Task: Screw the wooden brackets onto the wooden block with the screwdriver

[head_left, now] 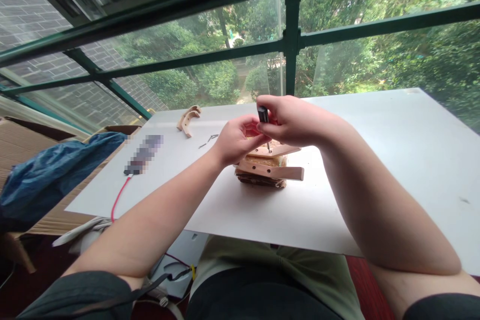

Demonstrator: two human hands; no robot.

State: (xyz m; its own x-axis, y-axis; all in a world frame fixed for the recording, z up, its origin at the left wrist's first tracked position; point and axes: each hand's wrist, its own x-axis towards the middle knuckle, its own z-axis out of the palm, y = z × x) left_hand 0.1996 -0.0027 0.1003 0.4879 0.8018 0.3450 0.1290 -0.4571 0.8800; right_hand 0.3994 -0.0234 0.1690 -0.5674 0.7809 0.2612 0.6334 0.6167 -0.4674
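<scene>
My right hand [287,119] is closed round the black handle of a screwdriver [263,114], which stands upright. The tip of its thin shaft meets a hole in the rear of two angled wooden pieces [279,150]. My left hand [240,139] is closed beside the shaft, thumb and fingers pinched together; what they grip is hidden. The front wooden piece [292,173] has two dark holes and juts out to the right. Both pieces lie on a brown, layered block [258,180] with a yellowish, shiny top, partly covered by my left hand.
Curved wooden pieces [189,121] and several screws [208,141] lie on the white table [232,215]. Toward the left edge is a blurred-out object [144,155] with a red cable [119,197]. A cardboard box [71,212] holding blue plastic [63,170] stands left; windows rise behind.
</scene>
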